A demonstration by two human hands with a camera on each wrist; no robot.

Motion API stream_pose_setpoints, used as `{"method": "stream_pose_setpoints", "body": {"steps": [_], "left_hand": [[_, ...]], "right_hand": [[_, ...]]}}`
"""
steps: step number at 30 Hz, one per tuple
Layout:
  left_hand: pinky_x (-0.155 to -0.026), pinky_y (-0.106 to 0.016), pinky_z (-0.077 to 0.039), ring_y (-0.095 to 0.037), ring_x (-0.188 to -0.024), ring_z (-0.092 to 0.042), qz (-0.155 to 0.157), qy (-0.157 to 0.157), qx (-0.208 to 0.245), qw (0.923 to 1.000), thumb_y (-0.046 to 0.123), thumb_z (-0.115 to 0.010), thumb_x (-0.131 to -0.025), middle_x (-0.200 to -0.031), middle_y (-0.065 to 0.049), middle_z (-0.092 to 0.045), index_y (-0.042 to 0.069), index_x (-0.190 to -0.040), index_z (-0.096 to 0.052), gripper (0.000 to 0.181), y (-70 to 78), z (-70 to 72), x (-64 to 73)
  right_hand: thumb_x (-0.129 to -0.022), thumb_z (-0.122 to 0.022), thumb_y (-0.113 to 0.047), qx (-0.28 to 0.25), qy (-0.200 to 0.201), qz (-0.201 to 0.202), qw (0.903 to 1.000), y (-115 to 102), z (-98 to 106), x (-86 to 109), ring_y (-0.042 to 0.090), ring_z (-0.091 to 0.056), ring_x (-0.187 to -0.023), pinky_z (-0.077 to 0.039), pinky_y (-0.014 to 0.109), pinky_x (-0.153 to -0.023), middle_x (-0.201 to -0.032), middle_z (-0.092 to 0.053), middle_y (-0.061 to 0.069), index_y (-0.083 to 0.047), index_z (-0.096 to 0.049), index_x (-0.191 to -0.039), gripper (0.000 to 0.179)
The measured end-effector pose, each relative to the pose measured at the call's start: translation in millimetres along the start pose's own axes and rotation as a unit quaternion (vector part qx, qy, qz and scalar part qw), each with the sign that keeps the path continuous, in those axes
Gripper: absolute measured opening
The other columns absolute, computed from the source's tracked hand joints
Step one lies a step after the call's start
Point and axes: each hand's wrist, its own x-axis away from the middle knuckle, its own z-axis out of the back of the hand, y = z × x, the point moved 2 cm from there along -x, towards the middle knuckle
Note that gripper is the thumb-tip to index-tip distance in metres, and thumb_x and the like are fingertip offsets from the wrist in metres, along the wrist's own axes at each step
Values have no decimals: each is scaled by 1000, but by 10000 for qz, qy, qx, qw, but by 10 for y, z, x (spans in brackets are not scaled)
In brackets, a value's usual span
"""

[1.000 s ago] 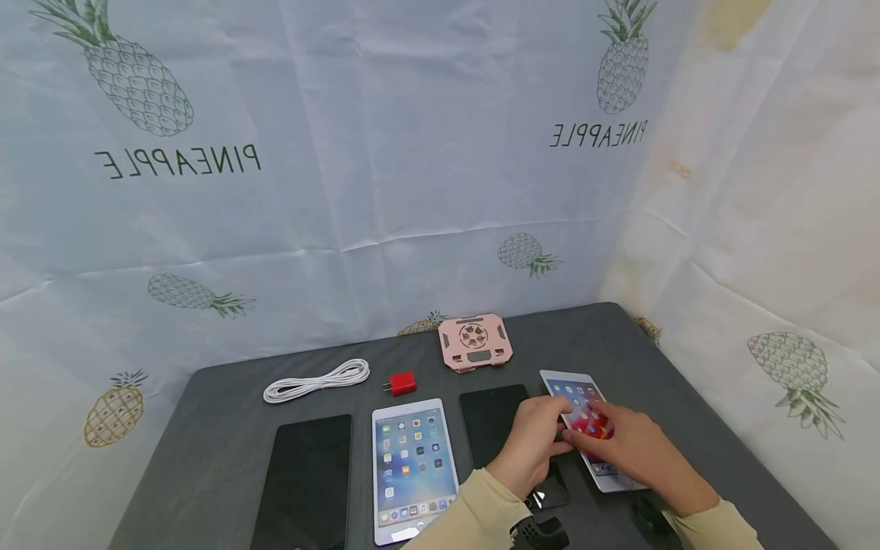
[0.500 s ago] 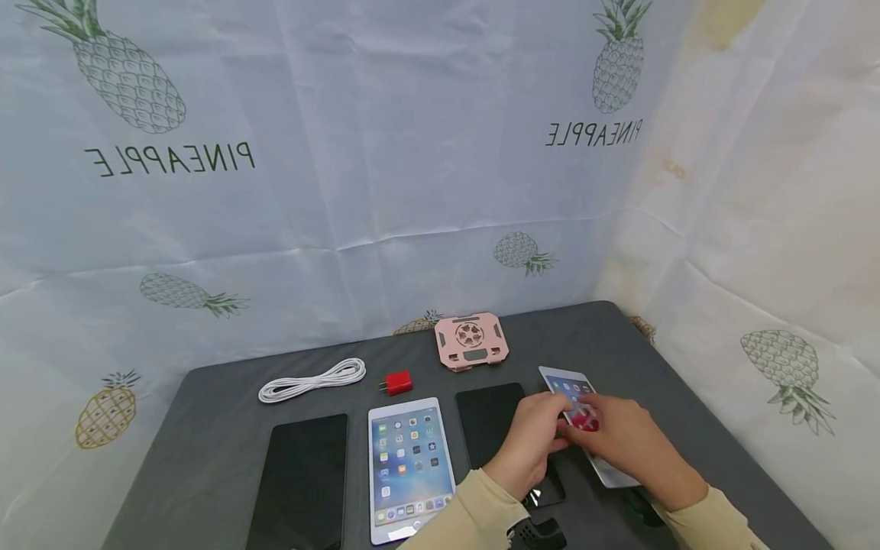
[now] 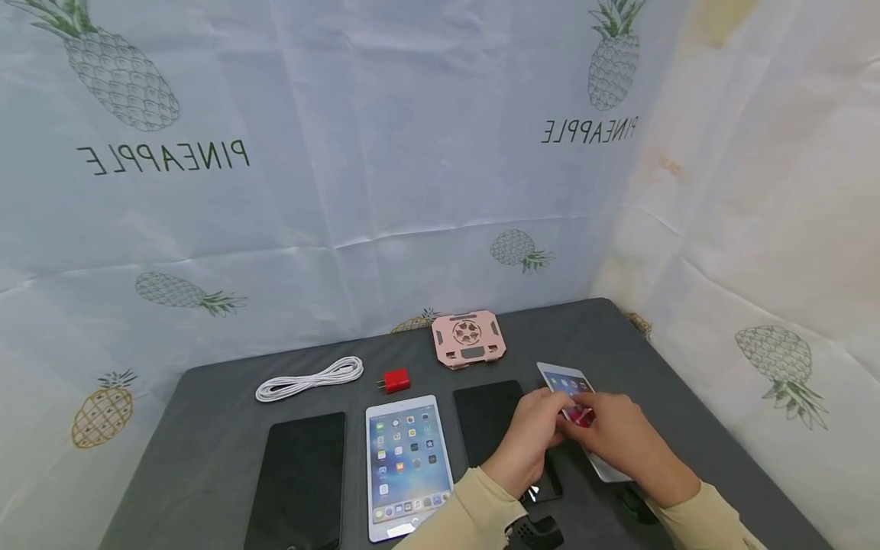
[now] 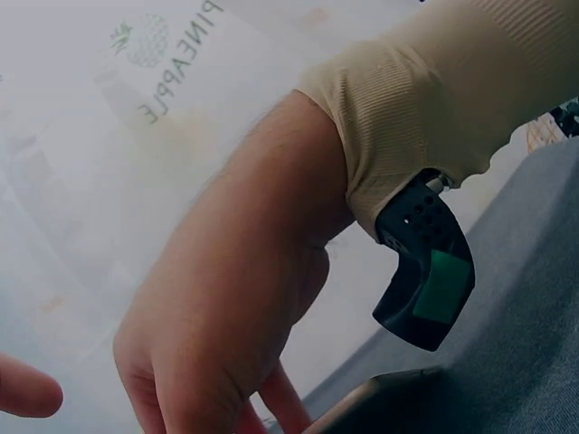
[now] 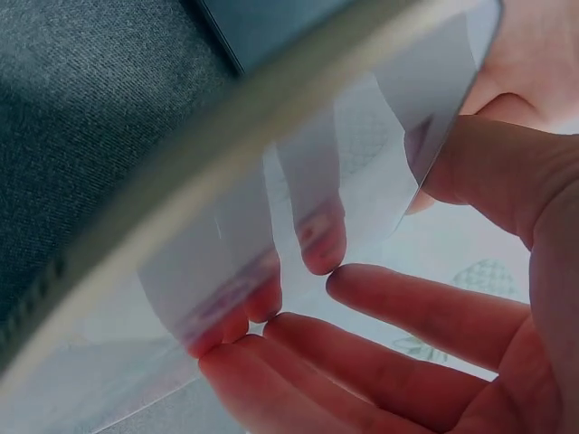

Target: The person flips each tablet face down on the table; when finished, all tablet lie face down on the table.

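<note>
In the head view a white tablet (image 3: 600,464) with a lit screen lies at the right, tilted, its left edge raised. My left hand (image 3: 529,439) grips that left edge; in the left wrist view the left hand (image 4: 217,298) bends downward, its fingertips out of frame. My right hand (image 3: 622,435) is over the screen, seen from the back. In the right wrist view the right hand (image 5: 407,344) touches the glossy screen (image 5: 362,163) with its fingertips, and their reflections show in it. The right thumb (image 5: 488,172) is at the tablet's edge, near the left hand.
Left of the hands are a dark tablet (image 3: 484,412), a second white tablet (image 3: 409,466) and a large black tablet (image 3: 299,477). Behind lie a white cable (image 3: 309,379), a red charger plug (image 3: 395,380) and a pink stand (image 3: 469,339). A dark phone (image 3: 545,485) lies near the left wrist.
The tablet's left edge has tipped up and its screen shows narrower from above. My right hand has shifted slightly left across the screen, while the left hand stays at the edge.
</note>
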Motion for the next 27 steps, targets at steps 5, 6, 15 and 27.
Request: {"method": "stream_pose_setpoints", "body": {"steps": [5,6,15,27], "left_hand": [[-103,-50,-54,-29,-111,-62,-85,-78,-103,9999,18,-64,-95,-126,-7,-70,2,-126,-69,36,20,2,-7],[-102,-48,-54,-28,-110,-62,-97,-72,-139,9998,19,-64,-94,-126,-7,-70,2,-127,-69,37,24,1,-11],[-102,-45,-51,-21,-105,-62,-124,-53,-269,9995,20,-65,-94,-125,-7,-70,-1,-133,-67,44,-17,-8,-36],[-111,-54,-52,-31,-115,-62,33,180,-491,9986,24,-66,-93,-133,-9,-63,1,-136,-63,49,-87,24,-102]], "right_hand": [[-89,-86,-42,-47,32,126,9999,24,25,-2,10,-47,-57,-35,28,-51,-66,-56,-5,-10,-78,-106,36],[-89,-86,-41,-57,38,149,9999,30,30,-3,10,-47,-57,-36,28,-51,-66,-57,-6,-11,-78,-105,35],[-90,-84,-29,-19,101,324,9994,59,95,13,7,-54,-60,-44,28,-54,-71,-66,-6,-10,-80,-102,23],[-95,-78,-13,-218,138,294,9992,81,385,22,26,-80,-88,-64,38,-68,-103,-82,16,2,-79,-122,31]]}}
